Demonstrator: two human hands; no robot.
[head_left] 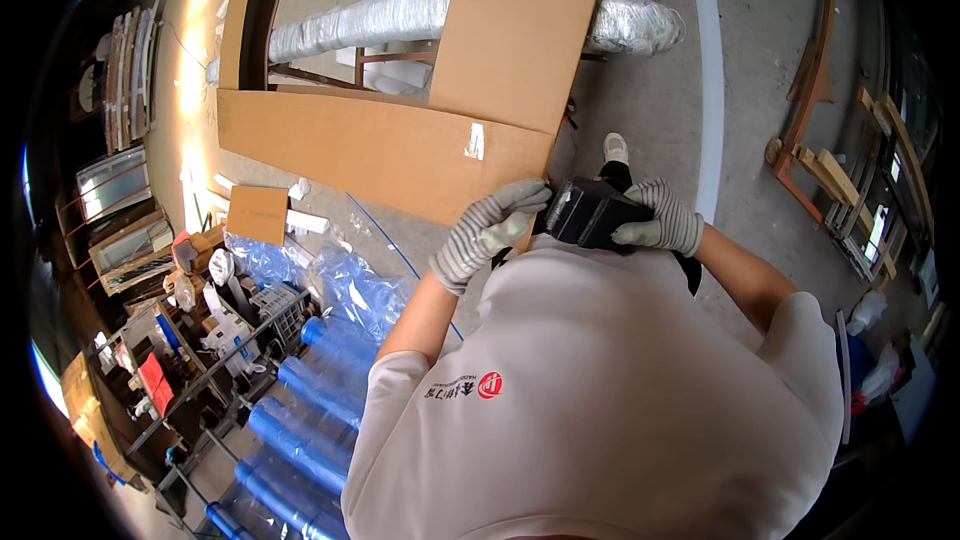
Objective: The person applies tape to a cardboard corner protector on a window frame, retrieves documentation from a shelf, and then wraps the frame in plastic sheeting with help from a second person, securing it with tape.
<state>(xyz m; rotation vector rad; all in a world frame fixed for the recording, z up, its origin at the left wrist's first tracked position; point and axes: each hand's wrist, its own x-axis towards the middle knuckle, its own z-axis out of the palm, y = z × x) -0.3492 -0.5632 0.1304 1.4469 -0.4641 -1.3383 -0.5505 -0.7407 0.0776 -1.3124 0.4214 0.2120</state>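
Both my hands wear grey-and-white striped work gloves. In front of my waist is a black, boxy object with ridged edges; I cannot tell its exact kind. My right hand is closed around its right side, thumb along the lower edge. Just left of it, my left hand has its fingers bent together by the corner of the cardboard; what they pinch, if anything, is hidden. The brown cardboard covers the members of a large frame in front of me, with a small torn white label near that corner.
A film-wrapped roll lies behind the upright cardboard strip. A long white foam strip is on the floor to the right. Left are blue plastic-wrapped rolls and a cluttered metal rack. Wooden pieces stand far right.
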